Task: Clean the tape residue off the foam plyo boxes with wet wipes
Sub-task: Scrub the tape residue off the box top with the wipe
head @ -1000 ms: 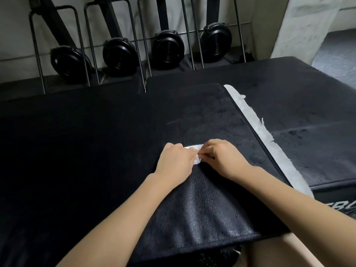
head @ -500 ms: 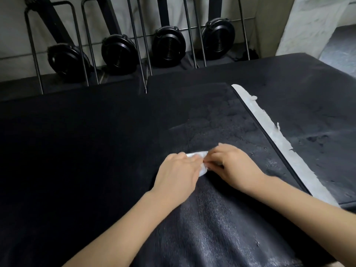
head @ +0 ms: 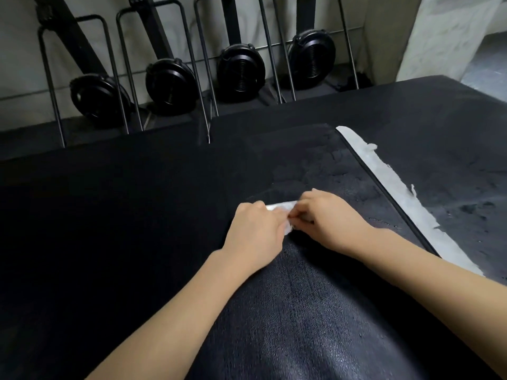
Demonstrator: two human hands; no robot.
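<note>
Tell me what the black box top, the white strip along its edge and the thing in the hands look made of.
Box top: seemingly vinyl or faux leather, pebbled grain with a damp sheen. White strip: probably papery tape residue, matte, torn ragged edges. Wet wipe: soft white nonwoven cloth, crumpled between left hand and right hand.

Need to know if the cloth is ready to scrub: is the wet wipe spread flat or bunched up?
Bunched up. Only a small crumpled wad of the wet wipe shows between the left hand and right hand, both gripping it.

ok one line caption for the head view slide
Both hands, left hand and right hand, hold a wet wipe on the black plyo box.
</note>
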